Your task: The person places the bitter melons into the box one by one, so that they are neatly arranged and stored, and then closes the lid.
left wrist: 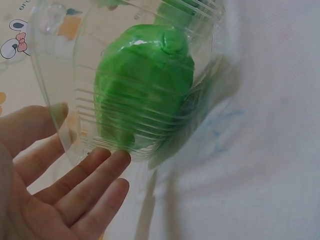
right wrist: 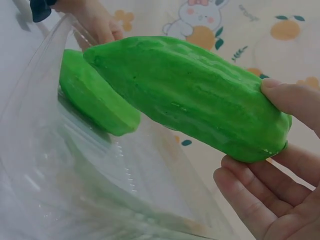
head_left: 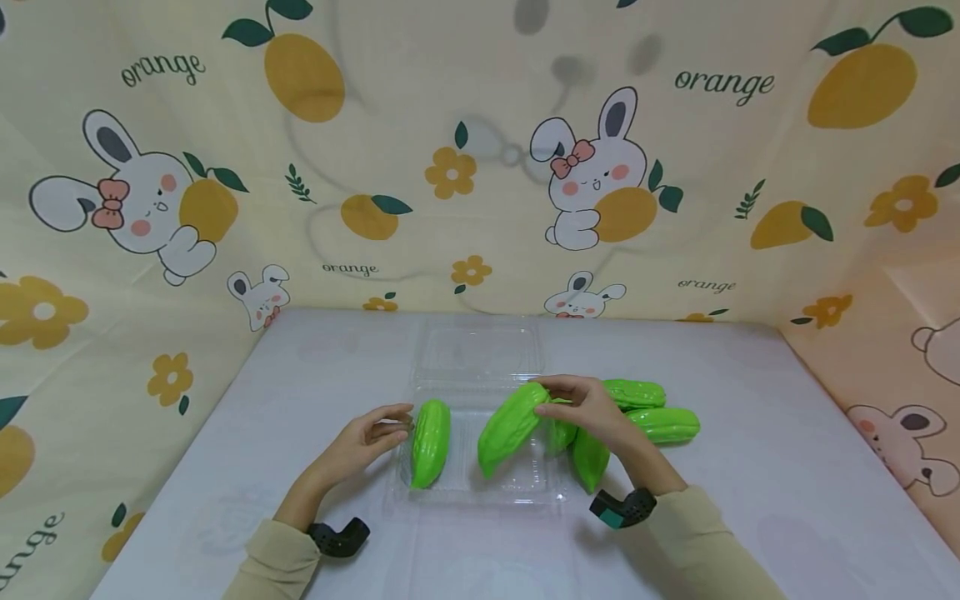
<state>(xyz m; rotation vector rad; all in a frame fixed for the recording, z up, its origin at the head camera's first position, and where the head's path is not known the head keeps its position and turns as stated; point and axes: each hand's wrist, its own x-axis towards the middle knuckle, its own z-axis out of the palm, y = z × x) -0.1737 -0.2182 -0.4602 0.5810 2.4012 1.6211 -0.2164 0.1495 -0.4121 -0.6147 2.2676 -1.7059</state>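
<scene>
A bright green, ridged bitter melon (head_left: pixel 510 429), pointed at its lower end, is held by my right hand (head_left: pixel 581 406) above a clear plastic box (head_left: pixel 487 502). The thumb and fingers grip its blunt end in the right wrist view, where the melon (right wrist: pixel 185 95) hangs clear of the box wall. Inside the box, at its left side, lies another bitter melon (head_left: pixel 431 444). My left hand (head_left: pixel 367 442) rests at the box's left edge, its loosely extended fingers (left wrist: pixel 92 192) against the ribbed outer wall.
Several more bitter melons (head_left: pixel 663 425) are heaped right of the box, partly hidden by the right hand and forearm. The box's clear lid (head_left: pixel 480 350) stands open at the back. Behind the white table (head_left: pixel 757 500) hangs a printed cloth (head_left: pixel 465 83).
</scene>
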